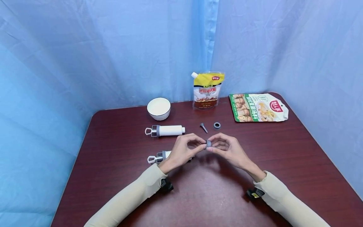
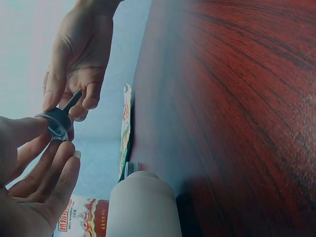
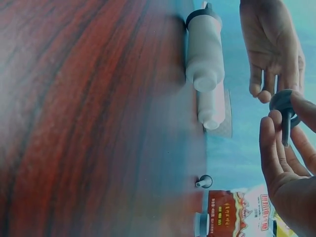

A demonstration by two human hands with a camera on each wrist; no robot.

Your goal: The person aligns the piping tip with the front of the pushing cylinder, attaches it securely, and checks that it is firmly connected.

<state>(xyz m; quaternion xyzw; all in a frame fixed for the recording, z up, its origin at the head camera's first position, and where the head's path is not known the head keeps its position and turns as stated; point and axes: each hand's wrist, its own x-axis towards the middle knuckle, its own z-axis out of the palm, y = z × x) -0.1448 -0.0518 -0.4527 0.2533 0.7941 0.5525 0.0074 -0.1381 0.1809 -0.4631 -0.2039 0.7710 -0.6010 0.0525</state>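
In the head view my left hand (image 1: 181, 149) and right hand (image 1: 233, 151) meet above the table, thumbs and fingertips pinching a small grey screw ring (image 1: 208, 143) between them. The wrist views show a thin grey nozzle (image 3: 287, 129) sticking out through this ring, pointing toward the right hand's side. Just beyond the hands lie a loose grey nozzle (image 1: 203, 127) and another grey ring (image 1: 216, 125). A white icing syringe (image 1: 170, 130) with a grey collar and a loop handle lies to the left. Under my left forearm and hand, a second icing syringe (image 1: 158, 157) is partly hidden.
A white bowl (image 1: 158, 108) stands at the back left of the dark red table (image 1: 113, 176). A spouted pouch (image 1: 208, 90) stands upright at the back edge. A green and white packet (image 1: 259, 107) lies flat at the back right. Blue curtains (image 1: 136, 47) hang behind.
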